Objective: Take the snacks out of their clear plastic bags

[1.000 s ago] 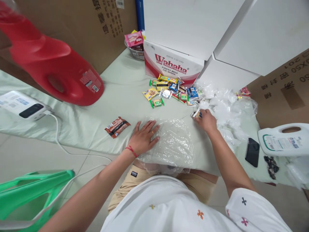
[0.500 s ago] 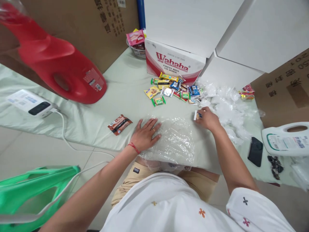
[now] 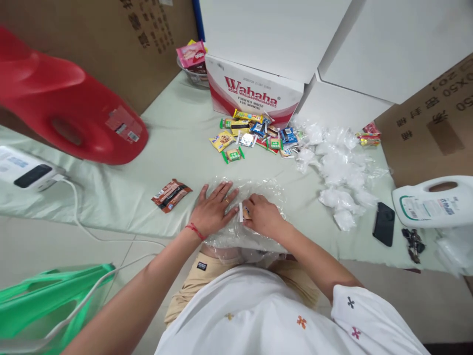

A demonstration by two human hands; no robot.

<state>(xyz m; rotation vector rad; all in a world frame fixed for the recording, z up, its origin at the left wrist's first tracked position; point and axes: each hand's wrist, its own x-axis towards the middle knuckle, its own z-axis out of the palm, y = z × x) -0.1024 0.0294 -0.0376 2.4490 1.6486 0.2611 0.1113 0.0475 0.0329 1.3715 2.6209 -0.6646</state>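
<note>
A clear plastic bag (image 3: 229,236) lies flat at the table's front edge and hangs a little over it. My left hand (image 3: 212,209) rests on its left part, fingers spread. Over the bag's middle, my right hand (image 3: 264,214) grips a small wrapped snack (image 3: 246,213), whose white end sticks out toward my left thumb. Left of my left hand is a brown snack packet (image 3: 172,195). Farther back lies a pile of small wrapped snacks (image 3: 258,130) in yellow, green, blue and white.
A Wahaha box (image 3: 254,91) stands behind the pile. Crumpled clear bags (image 3: 336,162), a phone (image 3: 384,224), keys (image 3: 413,244) and a white jug (image 3: 432,202) are on the right. At left are a red jug (image 3: 81,113) and a white device (image 3: 27,167) with a cable.
My right hand has moved left with the small wrapped snack, from the table right of the clear bag to over it. My left hand stays on the bag. The view has shifted slightly.
</note>
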